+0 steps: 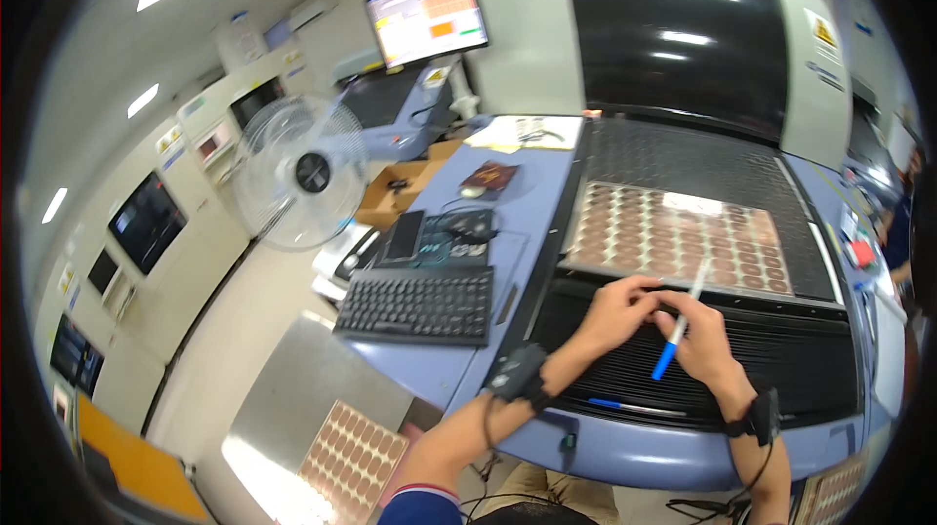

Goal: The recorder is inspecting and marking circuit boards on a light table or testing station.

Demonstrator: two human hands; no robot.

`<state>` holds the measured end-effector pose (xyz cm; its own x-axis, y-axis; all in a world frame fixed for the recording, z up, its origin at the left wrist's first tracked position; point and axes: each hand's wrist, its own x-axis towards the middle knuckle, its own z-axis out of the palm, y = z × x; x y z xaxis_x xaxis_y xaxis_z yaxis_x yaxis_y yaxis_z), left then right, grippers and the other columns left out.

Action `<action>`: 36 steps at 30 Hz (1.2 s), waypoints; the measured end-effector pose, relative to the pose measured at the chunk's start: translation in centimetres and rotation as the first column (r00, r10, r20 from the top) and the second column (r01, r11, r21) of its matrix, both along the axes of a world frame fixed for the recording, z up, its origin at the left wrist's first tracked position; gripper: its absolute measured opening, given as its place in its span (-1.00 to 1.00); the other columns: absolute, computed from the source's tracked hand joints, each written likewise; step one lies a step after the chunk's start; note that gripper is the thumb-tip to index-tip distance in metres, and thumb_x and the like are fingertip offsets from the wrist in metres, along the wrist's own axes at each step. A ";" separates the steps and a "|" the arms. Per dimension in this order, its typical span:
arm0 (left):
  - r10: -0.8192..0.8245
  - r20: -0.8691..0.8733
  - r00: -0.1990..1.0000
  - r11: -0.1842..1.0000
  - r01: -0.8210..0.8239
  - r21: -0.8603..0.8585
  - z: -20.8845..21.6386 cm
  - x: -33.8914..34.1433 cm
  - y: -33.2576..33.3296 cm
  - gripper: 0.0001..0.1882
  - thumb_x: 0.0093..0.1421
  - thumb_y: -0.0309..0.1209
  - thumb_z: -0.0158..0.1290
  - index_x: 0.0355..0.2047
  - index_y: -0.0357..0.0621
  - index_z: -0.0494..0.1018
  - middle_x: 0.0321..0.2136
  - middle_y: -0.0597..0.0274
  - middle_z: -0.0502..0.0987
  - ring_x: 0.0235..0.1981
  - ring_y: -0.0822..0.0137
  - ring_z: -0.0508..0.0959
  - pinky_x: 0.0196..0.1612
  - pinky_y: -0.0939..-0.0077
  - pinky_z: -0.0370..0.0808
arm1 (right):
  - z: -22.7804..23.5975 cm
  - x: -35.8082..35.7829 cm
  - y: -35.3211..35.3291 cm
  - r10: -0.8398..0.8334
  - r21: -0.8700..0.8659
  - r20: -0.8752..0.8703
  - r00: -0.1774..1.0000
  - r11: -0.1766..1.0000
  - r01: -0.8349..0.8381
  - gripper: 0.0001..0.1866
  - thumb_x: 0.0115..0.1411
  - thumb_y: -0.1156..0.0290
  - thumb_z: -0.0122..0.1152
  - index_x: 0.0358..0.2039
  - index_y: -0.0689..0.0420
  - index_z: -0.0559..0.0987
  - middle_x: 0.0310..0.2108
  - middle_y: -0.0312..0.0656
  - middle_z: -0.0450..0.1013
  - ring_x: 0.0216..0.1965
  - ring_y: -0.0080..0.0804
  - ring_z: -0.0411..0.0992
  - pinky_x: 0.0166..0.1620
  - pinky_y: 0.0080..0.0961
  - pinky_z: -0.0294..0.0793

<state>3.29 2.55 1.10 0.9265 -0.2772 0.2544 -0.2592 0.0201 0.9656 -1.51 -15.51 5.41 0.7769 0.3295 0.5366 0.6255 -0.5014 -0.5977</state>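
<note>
Head view: I see both hands on the black slatted machine bed.
Right hand: clamped on a white blue-capped pen.
Left hand: fingers curled together, touching the brown sheet of oval cut-outs.

Screen: rectangular monitor above my desk, lit, white ground with orange, yellow and green blocks.

Dark screens: several black rectangular panels set in the cabinets far to my left, unlit.

Warning signs: small yellow triangles on white labels, upper right of the machine housing; similar yellow labels on the left cabinets.

Cardboard box: brown, open, beside the desk behind the fan.

White label: rectangular strip on the brown sheet before me.
</note>
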 end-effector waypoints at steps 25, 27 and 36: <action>0.044 0.481 0.875 0.974 -0.144 0.174 0.3 -3.4 0.0 -0.84 0.18 -0.49 0.10 -0.27 -0.25 0.37 -0.57 -0.02 0.58 -0.51 -0.08 0.63 -0.42 0.11 0.52 | -3.3 -1.2 -1.1 -0.075 -0.006 -0.067 0.995 0.997 0.075 -0.85 0.32 0.61 0.19 -0.11 0.31 0.58 -0.38 -0.19 0.59 -0.34 -0.55 0.51 -0.21 -0.58 0.44; 0.064 0.456 0.888 0.977 -0.149 0.151 0.1 -3.3 0.0 -0.84 0.18 -0.49 0.11 -0.28 -0.25 0.37 -0.57 -0.03 0.58 -0.51 -0.10 0.63 -0.41 0.09 0.52 | -3.4 -1.2 -1.1 -0.077 0.002 -0.082 0.994 0.997 0.078 -0.84 0.32 0.63 0.18 -0.10 0.32 0.58 -0.36 -0.17 0.60 -0.29 -0.54 0.53 -0.16 -0.57 0.45; 0.102 0.423 0.900 0.979 -0.166 0.116 -0.3 -3.5 -0.7 -0.87 0.13 -0.55 0.08 -0.30 -0.27 0.38 -0.61 -0.07 0.56 -0.51 -0.16 0.60 -0.41 0.00 0.48 | -4.0 -0.7 -1.9 -0.065 0.031 -0.114 0.991 0.997 0.069 -0.86 0.34 0.64 0.13 -0.12 0.32 0.56 -0.35 -0.17 0.57 -0.26 -0.54 0.52 -0.12 -0.55 0.44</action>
